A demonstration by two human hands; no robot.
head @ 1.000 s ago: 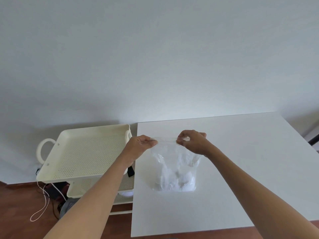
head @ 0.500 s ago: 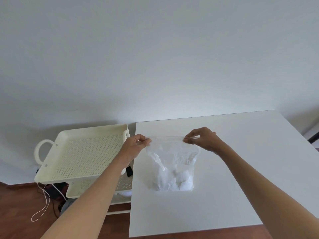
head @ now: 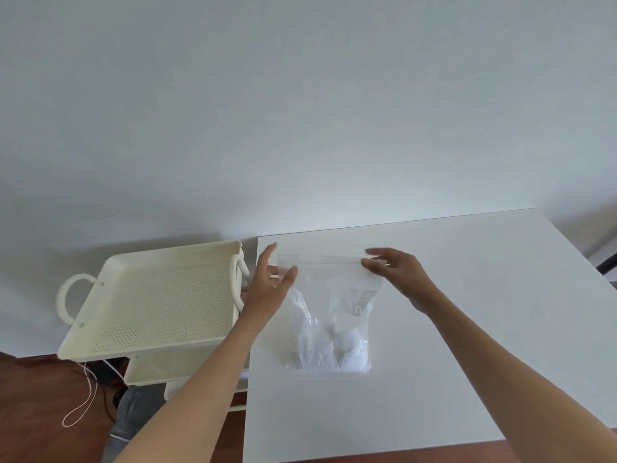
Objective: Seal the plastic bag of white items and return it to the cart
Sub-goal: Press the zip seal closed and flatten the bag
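Note:
A clear zip plastic bag (head: 329, 315) holding several white items sits on the white table (head: 467, 329), its top strip held up. My right hand (head: 395, 272) pinches the right end of that strip between thumb and fingertips. At the bag's top left corner my left hand (head: 267, 289) has its fingers spread and straight, with the thumb lying against the plastic. The cream cart (head: 160, 295) stands just left of the table; its perforated top tray holds nothing.
The cart has loop handles at both ends and lower shelves (head: 160, 365) under the top tray. A thin white cord (head: 85, 399) and dark fabric lie on the wooden floor beneath it. A plain wall runs behind the table.
My hands slid apart along the bag's top strip. The left hand's fingers have gone from a pinch to spread and straight, while the right hand keeps its pinch at the right end.

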